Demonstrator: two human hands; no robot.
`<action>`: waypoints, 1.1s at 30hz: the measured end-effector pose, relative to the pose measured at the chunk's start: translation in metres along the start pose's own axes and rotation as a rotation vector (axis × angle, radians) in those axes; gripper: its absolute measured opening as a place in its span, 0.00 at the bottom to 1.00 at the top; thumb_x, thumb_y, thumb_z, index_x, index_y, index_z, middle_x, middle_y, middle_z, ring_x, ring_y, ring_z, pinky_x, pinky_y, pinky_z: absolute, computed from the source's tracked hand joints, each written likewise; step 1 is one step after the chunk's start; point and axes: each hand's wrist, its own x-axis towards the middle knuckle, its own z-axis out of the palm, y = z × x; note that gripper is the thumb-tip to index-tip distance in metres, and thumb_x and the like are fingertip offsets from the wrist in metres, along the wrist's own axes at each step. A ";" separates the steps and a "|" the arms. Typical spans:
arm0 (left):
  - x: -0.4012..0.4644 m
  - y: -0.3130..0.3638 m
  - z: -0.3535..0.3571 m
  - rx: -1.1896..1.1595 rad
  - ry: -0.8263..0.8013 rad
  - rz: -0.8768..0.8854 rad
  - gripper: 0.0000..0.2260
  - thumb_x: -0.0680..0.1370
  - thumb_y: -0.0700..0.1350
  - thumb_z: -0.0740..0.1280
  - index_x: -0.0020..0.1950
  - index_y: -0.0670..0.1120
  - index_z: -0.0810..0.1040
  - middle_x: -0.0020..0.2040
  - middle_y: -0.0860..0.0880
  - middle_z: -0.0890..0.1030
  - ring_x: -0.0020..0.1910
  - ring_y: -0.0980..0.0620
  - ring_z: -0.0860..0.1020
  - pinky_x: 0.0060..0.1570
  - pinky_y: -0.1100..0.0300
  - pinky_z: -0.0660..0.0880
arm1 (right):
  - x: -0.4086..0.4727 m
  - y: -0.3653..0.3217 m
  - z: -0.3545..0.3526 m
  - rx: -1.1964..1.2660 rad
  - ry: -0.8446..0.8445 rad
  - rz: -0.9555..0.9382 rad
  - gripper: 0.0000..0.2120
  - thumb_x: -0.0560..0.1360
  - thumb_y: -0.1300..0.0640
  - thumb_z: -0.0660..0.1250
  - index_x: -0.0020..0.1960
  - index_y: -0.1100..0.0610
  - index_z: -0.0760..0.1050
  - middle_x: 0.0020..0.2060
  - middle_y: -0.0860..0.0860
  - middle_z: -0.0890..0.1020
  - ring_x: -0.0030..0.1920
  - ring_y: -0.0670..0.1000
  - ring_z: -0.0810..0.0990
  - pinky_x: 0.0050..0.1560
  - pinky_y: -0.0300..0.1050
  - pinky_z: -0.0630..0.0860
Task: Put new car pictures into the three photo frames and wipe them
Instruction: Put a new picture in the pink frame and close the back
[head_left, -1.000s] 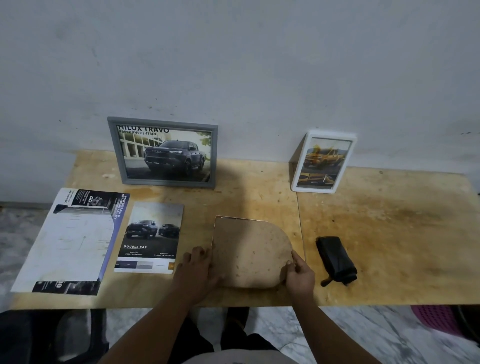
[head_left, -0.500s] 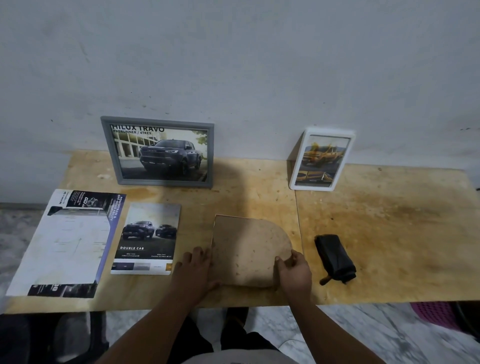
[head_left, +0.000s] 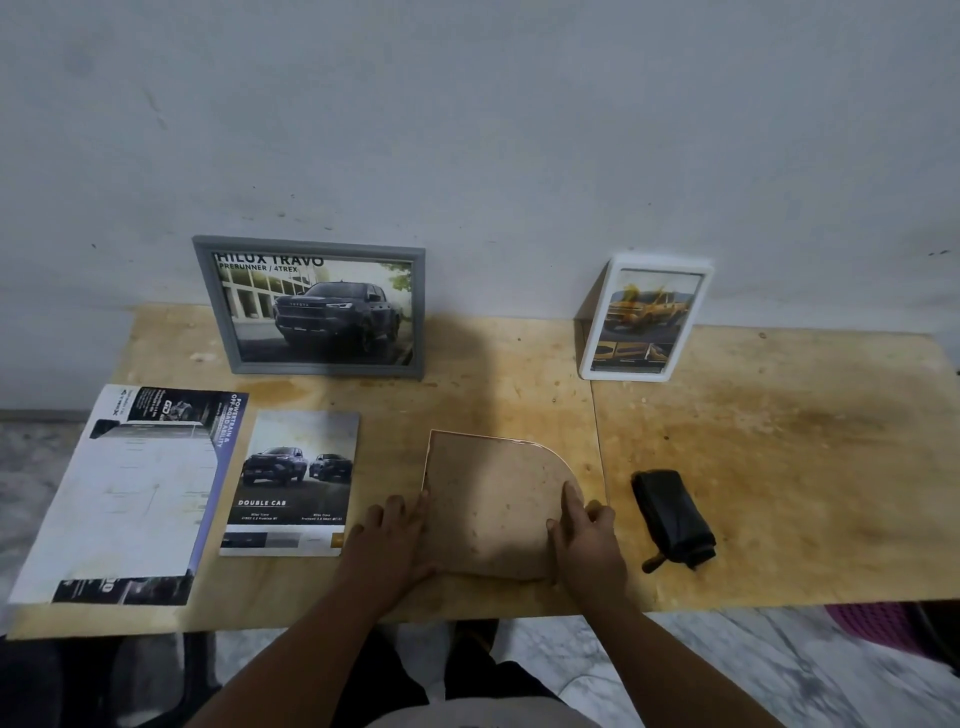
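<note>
A brown frame with one rounded corner (head_left: 493, 499) lies face down near the table's front edge. My left hand (head_left: 389, 545) rests against its left edge with the fingers fairly straight. My right hand (head_left: 587, 535) lies on its right side, index finger stretched along the back, the other fingers curled at the rim. A grey frame (head_left: 311, 306) with a dark pickup picture and a white frame (head_left: 644, 319) with a yellow car picture stand against the wall. A loose "Double Cab" car picture (head_left: 293, 480) lies left of my left hand.
A large brochure sheet (head_left: 130, 493) lies at the table's left end, overhanging the front edge. A rolled black cloth (head_left: 672, 519) sits right of my right hand. The plywood table (head_left: 779, 467) has a seam down its middle. A pink basket (head_left: 883, 623) shows below the right edge.
My right hand has slid inward from the frame's right rim onto its back, and its index finger now points along the board. My left hand has stayed at the left edge.
</note>
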 end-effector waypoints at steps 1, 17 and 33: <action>0.002 -0.001 0.001 0.003 0.007 0.009 0.50 0.57 0.70 0.79 0.73 0.47 0.72 0.52 0.43 0.75 0.39 0.44 0.77 0.27 0.51 0.76 | 0.001 0.001 -0.001 -0.047 -0.011 -0.020 0.32 0.82 0.41 0.60 0.82 0.41 0.51 0.63 0.55 0.67 0.51 0.54 0.77 0.48 0.48 0.80; 0.027 -0.026 -0.009 -0.273 -0.125 0.076 0.42 0.80 0.65 0.63 0.83 0.56 0.38 0.68 0.46 0.64 0.56 0.50 0.78 0.56 0.55 0.79 | 0.026 0.001 -0.031 -0.156 -0.351 -0.122 0.40 0.80 0.34 0.58 0.80 0.36 0.33 0.70 0.58 0.63 0.55 0.55 0.79 0.53 0.47 0.79; 0.040 -0.032 -0.019 -0.303 -0.145 0.091 0.37 0.82 0.64 0.60 0.81 0.66 0.37 0.62 0.47 0.68 0.47 0.48 0.79 0.47 0.53 0.79 | 0.025 -0.006 -0.035 -0.157 -0.409 -0.053 0.55 0.71 0.29 0.68 0.79 0.37 0.29 0.74 0.56 0.58 0.65 0.58 0.76 0.58 0.50 0.79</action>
